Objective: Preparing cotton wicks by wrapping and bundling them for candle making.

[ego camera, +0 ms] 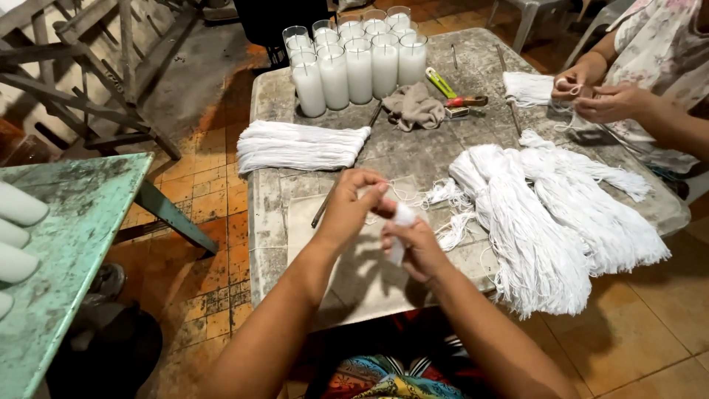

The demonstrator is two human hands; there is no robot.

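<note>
Forearms come up from the bottom edge of the head view, over a patterned cloth on the lap. A small white bundle (402, 222) is held upright in the right hand (413, 247), fingers clenched round its lower part, just above the near edge of the table (273, 222). Thin white string (413, 193) is pinched at the fingertips of the left hand (353, 207), fingers closed on it, just beside the bundle's top. The string runs toward the loose string pile (546, 214) at right.

For a clean wrap, judged from this pose: the string is best kept taut and close to the bundle, the turns laid side by side, the right grip kept firm so nothing twists. Slack near the pile could snag.

Farther back, a neat hank (299, 145) is laid flat at left. Glass candles (354, 63) are grouped at the far edge, touching each other. A rag (415, 107) and a cutter (441, 82) lie beside them. A co-worker's hands (598, 92) at far right are closed on a small bundle of string. White cylinders (18, 229) rest on a green bench (74, 244) at left, well apart.
</note>
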